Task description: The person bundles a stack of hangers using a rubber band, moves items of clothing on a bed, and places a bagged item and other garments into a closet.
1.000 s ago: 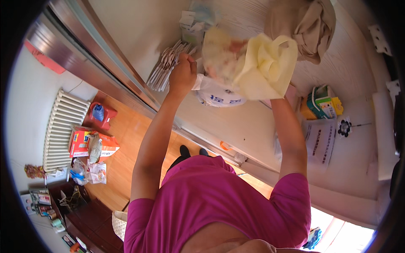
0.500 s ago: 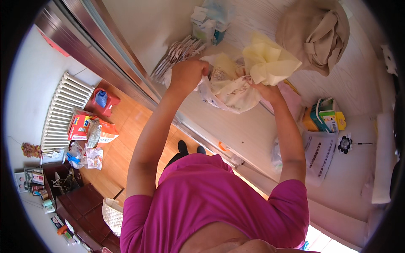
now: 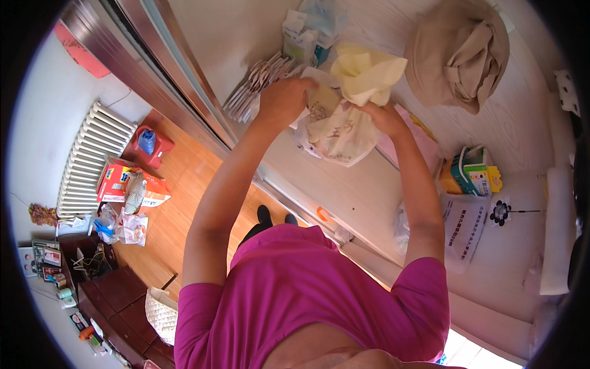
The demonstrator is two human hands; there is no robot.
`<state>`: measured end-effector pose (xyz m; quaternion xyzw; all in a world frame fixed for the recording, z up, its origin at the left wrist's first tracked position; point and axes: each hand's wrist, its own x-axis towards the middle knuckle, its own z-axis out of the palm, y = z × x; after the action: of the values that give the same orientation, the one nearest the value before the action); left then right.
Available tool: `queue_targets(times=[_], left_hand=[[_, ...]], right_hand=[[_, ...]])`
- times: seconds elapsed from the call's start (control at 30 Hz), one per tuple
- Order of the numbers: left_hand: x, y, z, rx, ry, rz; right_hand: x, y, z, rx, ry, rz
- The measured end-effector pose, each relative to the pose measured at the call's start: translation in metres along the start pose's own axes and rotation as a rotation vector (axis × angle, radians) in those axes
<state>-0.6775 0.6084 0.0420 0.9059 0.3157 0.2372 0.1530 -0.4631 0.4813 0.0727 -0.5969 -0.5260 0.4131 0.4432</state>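
A pale printed plastic bag (image 3: pixel 344 136) sits over the shelf between my two hands. My left hand (image 3: pixel 286 101) is closed at the bag's left edge, its fingers curled on the rim. My right hand (image 3: pixel 384 117) grips the right side of the bag's rim, just below a pale yellow sheet or bag (image 3: pixel 369 72) that stands up crumpled out of the opening. Folded brownish packets show inside the mouth, partly covered. Beside my left hand stands a row of thin white-and-brown packets (image 3: pixel 261 80).
A tan folded cloth hat or bag (image 3: pixel 458 58) lies at the back right of the shelf (image 3: pixel 332 197). Small boxes in a basket (image 3: pixel 473 172) and a printed clear bag (image 3: pixel 464 227) are to the right. At left is a metal sliding-door frame (image 3: pixel 184 80).
The yellow sheet has shifted left and down toward the bag's mouth, with my right hand moving slightly left. My left hand has moved a little right, and more of the bag's printed front shows.
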Motion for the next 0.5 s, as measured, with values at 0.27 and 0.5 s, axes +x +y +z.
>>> queue_targets(times=[0.27,0.5], left_hand=[[0.011,-0.007,0.023,0.171,-0.103,-0.089],[0.011,0.005,0.011,-0.131,-0.071,-0.152]], right_hand=[[-0.015,0.006,0.001,-0.1,-0.107,0.039],[-0.008,0.001,-0.007,-0.433,0.266,-0.172]])
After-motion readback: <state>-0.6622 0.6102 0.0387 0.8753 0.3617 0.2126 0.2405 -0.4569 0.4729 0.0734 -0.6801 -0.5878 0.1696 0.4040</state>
